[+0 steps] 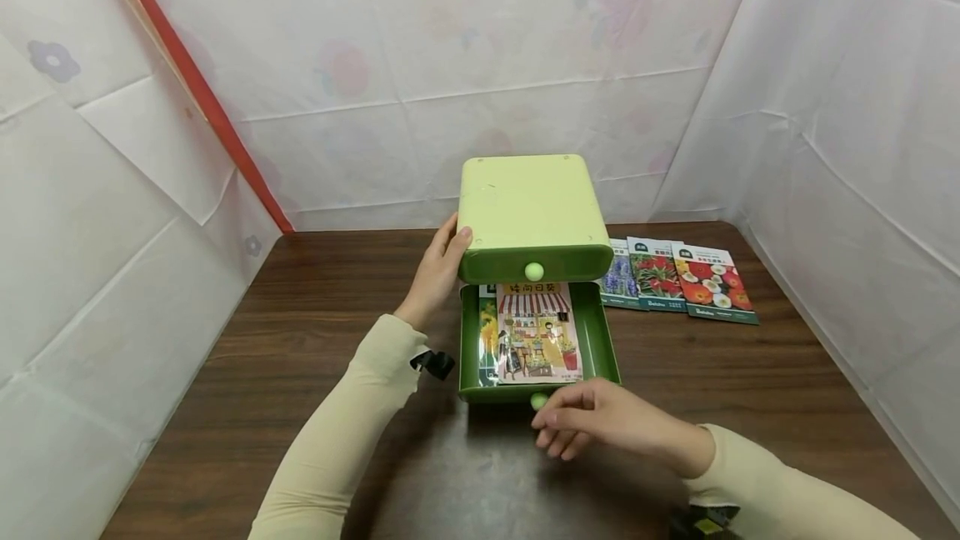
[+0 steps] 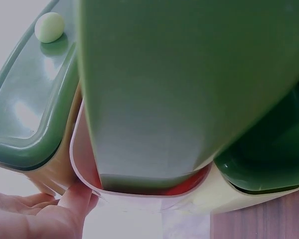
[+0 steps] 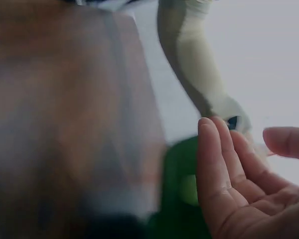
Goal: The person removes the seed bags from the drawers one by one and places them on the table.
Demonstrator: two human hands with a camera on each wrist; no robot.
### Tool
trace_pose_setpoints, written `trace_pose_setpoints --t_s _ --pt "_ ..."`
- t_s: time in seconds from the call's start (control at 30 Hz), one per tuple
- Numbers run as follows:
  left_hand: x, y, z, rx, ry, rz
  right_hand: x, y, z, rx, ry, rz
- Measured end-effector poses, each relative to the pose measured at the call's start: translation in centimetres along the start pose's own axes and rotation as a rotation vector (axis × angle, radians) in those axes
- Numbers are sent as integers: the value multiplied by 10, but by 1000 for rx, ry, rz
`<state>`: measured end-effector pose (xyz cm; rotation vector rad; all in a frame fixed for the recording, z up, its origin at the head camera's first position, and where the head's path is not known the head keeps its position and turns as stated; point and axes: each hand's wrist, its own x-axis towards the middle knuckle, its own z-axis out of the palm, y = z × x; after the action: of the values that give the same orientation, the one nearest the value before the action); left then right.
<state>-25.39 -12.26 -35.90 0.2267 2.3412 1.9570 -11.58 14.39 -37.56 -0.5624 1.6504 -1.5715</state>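
Note:
A small light-green chest of drawers (image 1: 534,198) stands on the table, its upper drawer (image 2: 27,107) closed. Below, a dark-green drawer (image 1: 598,348) is pulled out towards me. Inside it lies a seed packet (image 1: 534,340) with a striped-awning shop picture, partly covering another packet (image 1: 487,340) with yellow flowers. My left hand (image 1: 437,272) rests against the chest's left side, thumb at the front corner. Beside the open drawer's round knob (image 1: 539,400) is my right hand (image 1: 592,419), fingers loosely bent. In the right wrist view its thumb stands apart from the fingers, with nothing between them.
Right of the chest, three flower seed packets lie overlapping: one purple (image 1: 619,275), one red (image 1: 657,273), one with red and white blooms (image 1: 714,283). A further green drawer (image 2: 269,144) shows beside the open one in the left wrist view. White sheets (image 1: 375,90) enclose the table.

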Motion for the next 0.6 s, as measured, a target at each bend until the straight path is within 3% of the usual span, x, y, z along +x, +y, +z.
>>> trace_pose_setpoints --t_s 0.07,0.17,0.3,0.37,0.5,0.6 --pt "0 1 0 -12 -2 -8 -1 -12 -3 -138 37 -79" --pt "0 2 0 -21 -6 -21 -2 -27 -8 -378 164 -167" --pt "-5 12 0 -21 -16 -32 4 -38 -15 -657 342 -214" --pt "-9 20 0 -15 -22 -33 9 -40 -21 -732 391 -208" --pt "-19 33 2 23 -23 -29 21 -37 -31 -778 436 -140" --pt "-18 32 2 30 -22 -36 30 -32 -38 -798 443 -78"
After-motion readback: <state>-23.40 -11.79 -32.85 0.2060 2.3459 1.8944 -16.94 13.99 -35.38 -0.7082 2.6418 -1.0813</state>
